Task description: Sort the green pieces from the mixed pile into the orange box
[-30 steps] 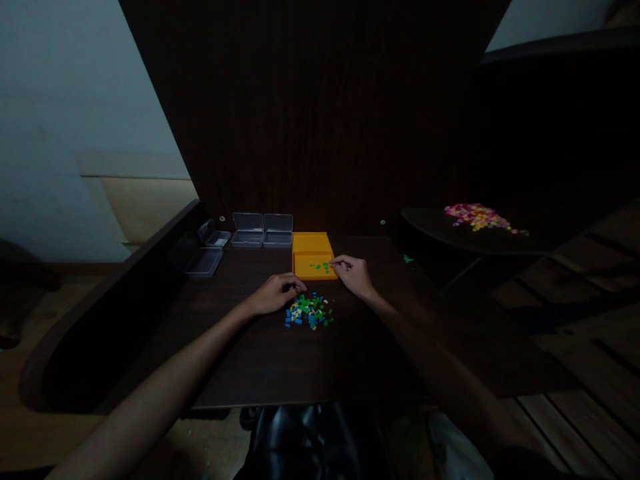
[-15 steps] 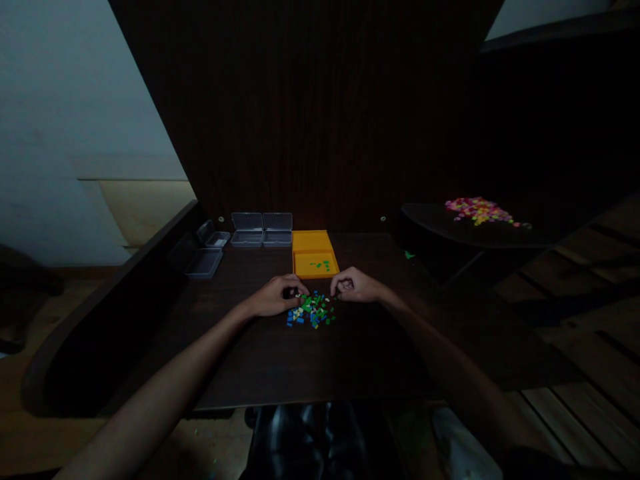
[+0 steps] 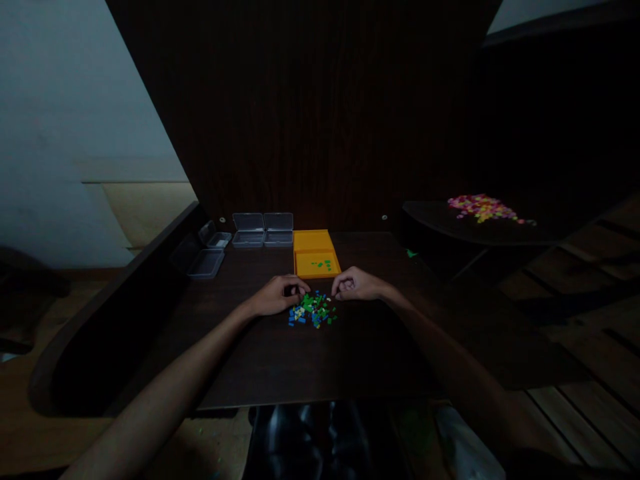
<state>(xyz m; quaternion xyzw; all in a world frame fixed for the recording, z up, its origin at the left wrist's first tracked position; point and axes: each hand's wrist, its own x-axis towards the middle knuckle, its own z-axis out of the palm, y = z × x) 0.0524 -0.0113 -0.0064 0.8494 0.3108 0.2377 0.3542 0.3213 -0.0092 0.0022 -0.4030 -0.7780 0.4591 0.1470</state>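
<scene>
A small heap of green, blue, white and yellow toy bricks lies on the dark tabletop between my hands. At the heap's left edge rests my left hand, its fingers bent and held apart from the thumb, with nothing visible in it. My right hand hovers at the upper right of the heap, fingers curled and thumb close to the index finger; whatever is pinched there is too small to make out. Just beyond both hands stands an open yellow box, holding several green bricks.
Clear plastic cases with raised lids stand at the back left, and another clear case sits nearer the left side panel. To the right, a side shelf carries a pile of pink and yellow pieces. A green scrap lies below that shelf.
The whole view has shifted very slightly. Both hands stay at the heap in nearly the same pose, and the bricks look much the same.
</scene>
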